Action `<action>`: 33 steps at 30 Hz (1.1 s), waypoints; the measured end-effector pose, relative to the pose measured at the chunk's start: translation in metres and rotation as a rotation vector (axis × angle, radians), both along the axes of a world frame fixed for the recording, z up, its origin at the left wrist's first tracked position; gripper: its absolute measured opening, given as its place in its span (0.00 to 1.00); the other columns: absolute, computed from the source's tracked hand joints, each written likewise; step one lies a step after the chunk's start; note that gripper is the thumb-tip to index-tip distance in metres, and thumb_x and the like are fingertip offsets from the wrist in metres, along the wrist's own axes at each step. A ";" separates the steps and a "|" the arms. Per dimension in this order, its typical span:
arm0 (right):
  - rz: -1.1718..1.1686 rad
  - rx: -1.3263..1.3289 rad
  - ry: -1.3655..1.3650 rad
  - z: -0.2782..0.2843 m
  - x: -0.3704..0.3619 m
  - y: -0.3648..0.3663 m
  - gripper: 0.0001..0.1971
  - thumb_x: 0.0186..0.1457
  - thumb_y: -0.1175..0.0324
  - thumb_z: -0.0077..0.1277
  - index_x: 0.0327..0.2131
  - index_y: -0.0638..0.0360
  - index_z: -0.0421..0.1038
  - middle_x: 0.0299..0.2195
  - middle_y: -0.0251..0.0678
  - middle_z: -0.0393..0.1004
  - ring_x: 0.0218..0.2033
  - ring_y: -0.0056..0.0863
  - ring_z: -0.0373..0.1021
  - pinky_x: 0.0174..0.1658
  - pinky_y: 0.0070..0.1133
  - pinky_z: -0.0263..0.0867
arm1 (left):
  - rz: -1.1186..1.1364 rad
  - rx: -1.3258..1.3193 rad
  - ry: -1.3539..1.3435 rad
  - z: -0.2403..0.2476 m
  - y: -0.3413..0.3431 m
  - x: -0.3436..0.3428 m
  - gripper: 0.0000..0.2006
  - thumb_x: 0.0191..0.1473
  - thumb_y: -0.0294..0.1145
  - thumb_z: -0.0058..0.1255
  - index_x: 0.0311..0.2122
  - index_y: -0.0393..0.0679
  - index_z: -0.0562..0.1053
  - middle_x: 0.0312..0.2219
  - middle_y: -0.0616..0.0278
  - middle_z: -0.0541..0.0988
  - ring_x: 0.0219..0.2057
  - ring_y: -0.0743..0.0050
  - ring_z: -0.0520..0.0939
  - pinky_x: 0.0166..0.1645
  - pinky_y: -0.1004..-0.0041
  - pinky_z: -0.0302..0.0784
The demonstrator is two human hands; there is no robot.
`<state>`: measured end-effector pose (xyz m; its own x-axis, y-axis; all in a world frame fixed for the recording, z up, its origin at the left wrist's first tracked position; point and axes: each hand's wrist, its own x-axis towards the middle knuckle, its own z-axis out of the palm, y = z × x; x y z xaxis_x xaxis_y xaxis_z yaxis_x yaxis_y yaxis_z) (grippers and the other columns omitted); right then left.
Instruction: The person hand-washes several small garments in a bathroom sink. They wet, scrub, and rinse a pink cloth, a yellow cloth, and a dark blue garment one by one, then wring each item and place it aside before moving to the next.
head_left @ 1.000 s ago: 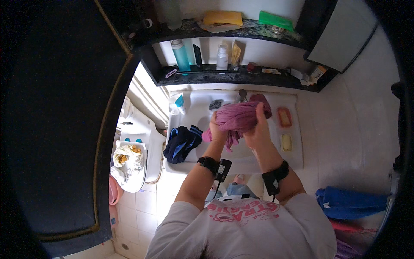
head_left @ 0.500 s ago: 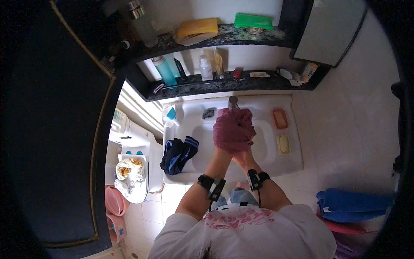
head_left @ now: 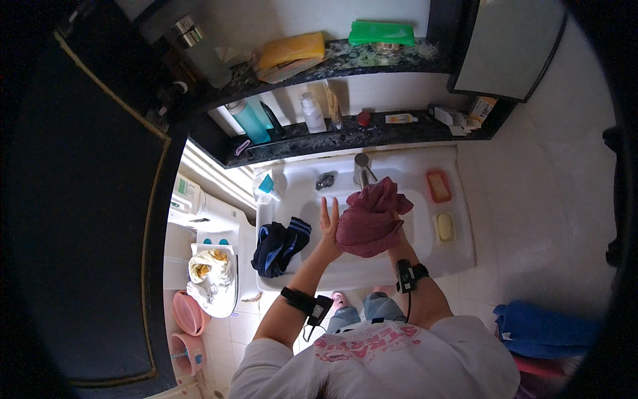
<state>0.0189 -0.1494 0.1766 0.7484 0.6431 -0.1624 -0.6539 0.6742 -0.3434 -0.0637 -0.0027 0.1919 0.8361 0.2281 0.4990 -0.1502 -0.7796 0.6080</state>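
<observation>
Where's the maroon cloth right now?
In the head view, the maroon cloth is over the middle of the white sink, just below the metal tap in the picture, with the left hand at its left edge.

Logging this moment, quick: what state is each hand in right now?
Left hand: open, fingers spread beside the maroon cloth.
Right hand: at the cloth, mostly hidden, grip can't be told.

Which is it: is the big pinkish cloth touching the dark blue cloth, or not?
Apart. The head view shows the left hand and some white sink between the pinkish cloth and the dark blue cloth.
</observation>
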 end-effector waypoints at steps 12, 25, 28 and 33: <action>0.052 -0.072 -0.050 -0.022 0.009 -0.007 0.22 0.58 0.54 0.42 0.54 0.50 0.57 0.51 0.34 0.63 0.50 0.32 0.63 0.53 0.32 0.62 | -0.171 -1.776 0.412 0.004 -0.038 0.017 0.24 0.55 0.46 0.46 0.54 0.45 0.62 0.48 0.59 0.71 0.49 0.65 0.72 0.54 0.65 0.68; -0.046 -0.170 -0.046 -0.013 0.023 -0.001 0.19 0.56 0.61 0.47 0.49 0.56 0.61 0.46 0.35 0.67 0.46 0.28 0.67 0.50 0.26 0.66 | -0.100 -1.761 0.218 -0.019 -0.024 0.006 0.29 0.54 0.52 0.42 0.56 0.48 0.58 0.54 0.57 0.64 0.54 0.60 0.67 0.55 0.58 0.67; -0.154 -0.290 -0.109 -0.006 0.030 -0.003 0.19 0.52 0.64 0.51 0.47 0.57 0.64 0.43 0.34 0.69 0.43 0.29 0.68 0.48 0.27 0.66 | -0.340 -1.613 0.262 -0.016 -0.013 -0.008 0.34 0.51 0.57 0.47 0.58 0.49 0.56 0.56 0.56 0.60 0.57 0.57 0.62 0.57 0.53 0.64; -0.247 -0.700 -0.549 0.006 0.039 -0.002 0.21 0.47 0.73 0.55 0.46 0.56 0.64 0.43 0.35 0.67 0.44 0.32 0.67 0.48 0.28 0.66 | -0.703 -2.144 0.249 0.007 0.004 -0.010 0.42 0.48 0.70 0.33 0.61 0.50 0.52 0.59 0.55 0.57 0.58 0.51 0.59 0.57 0.45 0.57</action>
<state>0.0577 -0.1512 0.1823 0.9383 0.3439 -0.0351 -0.1434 0.2948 -0.9447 -0.0737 0.0013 0.1987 0.9847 -0.1501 -0.0886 0.1679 0.9531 0.2519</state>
